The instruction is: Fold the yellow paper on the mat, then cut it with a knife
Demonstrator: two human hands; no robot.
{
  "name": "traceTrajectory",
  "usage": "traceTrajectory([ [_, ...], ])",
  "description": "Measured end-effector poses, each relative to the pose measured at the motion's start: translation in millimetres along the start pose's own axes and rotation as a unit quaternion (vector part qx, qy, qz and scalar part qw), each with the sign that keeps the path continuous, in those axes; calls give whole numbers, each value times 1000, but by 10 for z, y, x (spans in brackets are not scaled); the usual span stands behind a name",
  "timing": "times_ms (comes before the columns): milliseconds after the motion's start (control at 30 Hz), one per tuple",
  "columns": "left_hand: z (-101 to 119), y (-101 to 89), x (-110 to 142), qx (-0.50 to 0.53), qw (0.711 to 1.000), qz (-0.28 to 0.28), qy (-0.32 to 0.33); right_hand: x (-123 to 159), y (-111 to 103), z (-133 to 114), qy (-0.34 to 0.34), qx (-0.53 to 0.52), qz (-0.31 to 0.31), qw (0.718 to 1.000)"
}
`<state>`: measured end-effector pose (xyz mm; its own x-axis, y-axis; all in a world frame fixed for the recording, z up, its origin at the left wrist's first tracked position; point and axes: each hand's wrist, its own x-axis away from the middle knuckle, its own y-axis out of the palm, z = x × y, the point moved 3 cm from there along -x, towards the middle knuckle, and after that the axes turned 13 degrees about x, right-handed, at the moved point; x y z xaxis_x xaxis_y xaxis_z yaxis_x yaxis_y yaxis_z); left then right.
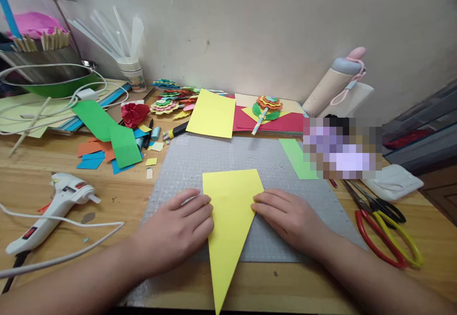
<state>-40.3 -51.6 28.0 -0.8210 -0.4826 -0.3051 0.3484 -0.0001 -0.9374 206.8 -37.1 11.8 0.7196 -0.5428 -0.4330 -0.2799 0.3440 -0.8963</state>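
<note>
A folded sheet of yellow paper (231, 210) lies over the grey cutting mat (178, 162), wide at the far end and narrowing to a point at the table's front edge. My left hand (185, 222) is closed on its left edge, fingers curled with the thumb side hidden. At the right edge, the fingertips of my right hand (285, 212) pinch the paper near its widest corner. Past the mat's far edge stands another yellow sheet (212, 115), leaning on piled paper. A layered paper flower (269, 104) with green leaves and a striped stem rests to its right.
On the left lie a white glue gun (64, 205) with its cord and some green paper pieces (124, 146). Scissors with red and yellow handles (383, 238) are at the right, near a white case (394, 182). Paper cups (132, 74) holding clear sticks stand by the wall.
</note>
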Motion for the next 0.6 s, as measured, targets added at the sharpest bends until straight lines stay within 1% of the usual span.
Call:
traceTrajectory([
  [100, 52, 59, 1, 32, 996, -13, -77, -2, 26, -7, 36, -22, -52, 998],
  [200, 41, 96, -31, 49, 986, -35, -154, -50, 36, -18, 41, -39, -103, 993],
  [267, 6, 100, -55, 43, 980, -44, -189, -87, 48, -11, 42, -45, -128, 990],
  [367, -37, 92, -72, 41, 976, -47, -207, -128, 68, 2, 43, -56, -139, 988],
  [467, -33, 84, -55, 61, 979, -43, -191, -144, 82, 5, 52, -76, -129, 987],
  [533, -29, 81, -27, 71, 978, -35, -191, -142, 88, 16, 75, -84, -124, 986],
  [600, -40, 81, 2, 77, 975, -22, -205, -136, 96, 42, 105, -85, -125, 983],
])
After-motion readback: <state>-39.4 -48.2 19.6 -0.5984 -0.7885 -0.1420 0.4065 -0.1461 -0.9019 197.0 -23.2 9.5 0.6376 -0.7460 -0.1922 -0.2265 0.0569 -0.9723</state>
